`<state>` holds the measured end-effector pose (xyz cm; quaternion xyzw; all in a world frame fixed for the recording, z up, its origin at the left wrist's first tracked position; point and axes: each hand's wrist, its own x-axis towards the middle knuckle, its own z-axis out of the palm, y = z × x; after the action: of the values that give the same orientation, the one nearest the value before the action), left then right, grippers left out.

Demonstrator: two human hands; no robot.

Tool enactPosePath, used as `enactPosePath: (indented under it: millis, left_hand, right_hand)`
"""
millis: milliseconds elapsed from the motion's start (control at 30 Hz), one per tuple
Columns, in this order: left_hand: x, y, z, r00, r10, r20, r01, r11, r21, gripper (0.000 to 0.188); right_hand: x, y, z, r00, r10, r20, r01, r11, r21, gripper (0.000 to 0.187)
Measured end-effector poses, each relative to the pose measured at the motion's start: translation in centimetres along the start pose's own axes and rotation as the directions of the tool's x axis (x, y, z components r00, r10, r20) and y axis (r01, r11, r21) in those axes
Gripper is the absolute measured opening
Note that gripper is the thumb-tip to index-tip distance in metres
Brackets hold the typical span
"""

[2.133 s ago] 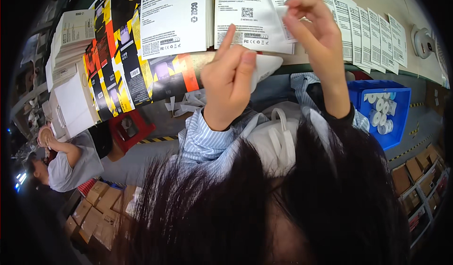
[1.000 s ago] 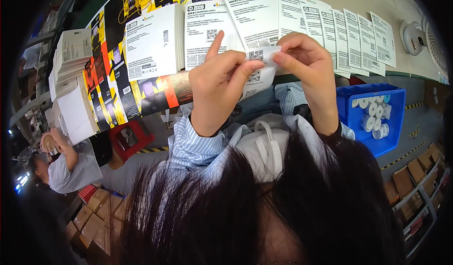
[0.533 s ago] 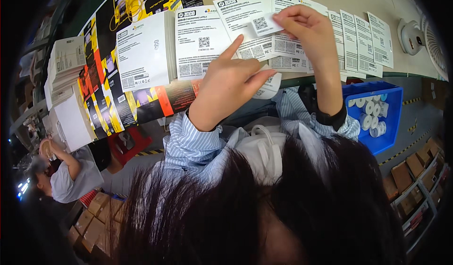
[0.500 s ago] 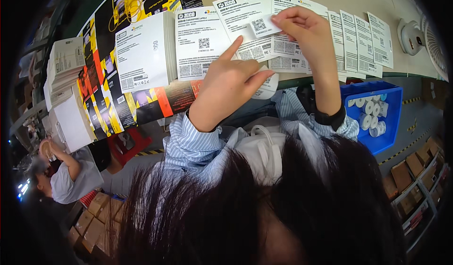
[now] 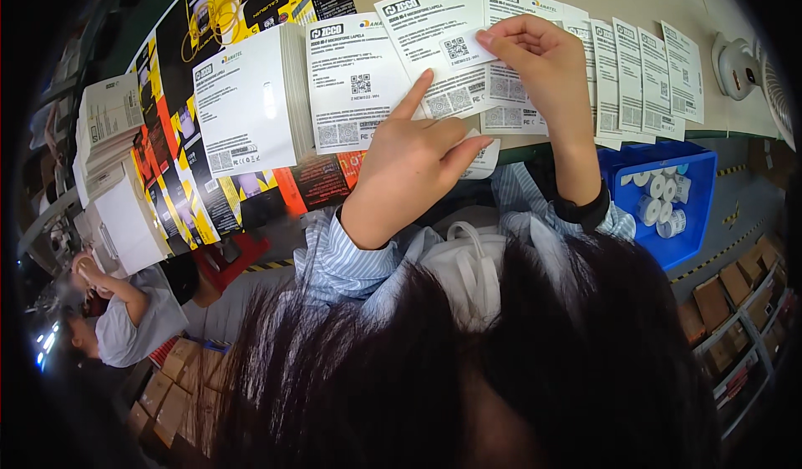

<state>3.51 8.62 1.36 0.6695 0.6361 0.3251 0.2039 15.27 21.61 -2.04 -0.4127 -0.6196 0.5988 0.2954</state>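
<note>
My right hand [image 5: 526,50] pinches the right end of a small white label [image 5: 469,55] with a square code. The label lies over the middle of a white printed card [image 5: 434,23]. Stretched out, the index finger of my left hand [image 5: 411,158] touches that card's lower left, its thumb apart and its other fingers folded under. Beside the left thumb a white strip of labels [image 5: 482,160] juts past the table edge, apparently held in those hidden fingers. Another card [image 5: 341,55] with a similar label lies left of my hands, next to a thick card stack [image 5: 238,101].
Overlapping cards [image 5: 656,76] fan out at right, near a white fan [image 5: 739,68]. Below, a blue bin [image 5: 693,239] holds white label rolls [image 5: 666,189]. Yellow rubber bands [image 5: 221,18] lie on a black-and-yellow printed sheet [image 5: 184,76]. Another person [image 5: 134,314] sits at left.
The label has come down from a slight tilt and now lies flatter on the card. My left index finger stays at the card, with its thumb slightly lower.
</note>
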Motion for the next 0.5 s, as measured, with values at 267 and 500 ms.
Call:
enactPosePath:
  millis: [267,500]
  left_hand:
    - [0.1,0.1,0.0,1.0,-0.012,0.017,0.012,1.0,-0.002,0.018]
    - [0.2,0.5,0.4,0.998,-0.037,-0.048,0.035,0.998,-0.048,0.025]
  right_hand:
    - [0.0,1.1,0.4,0.995,-0.078,-0.066,0.076,0.997,-0.032,0.016]
    - [-0.4,0.5,0.8,0.982,-0.163,-0.091,0.133,0.952,-0.274,0.021]
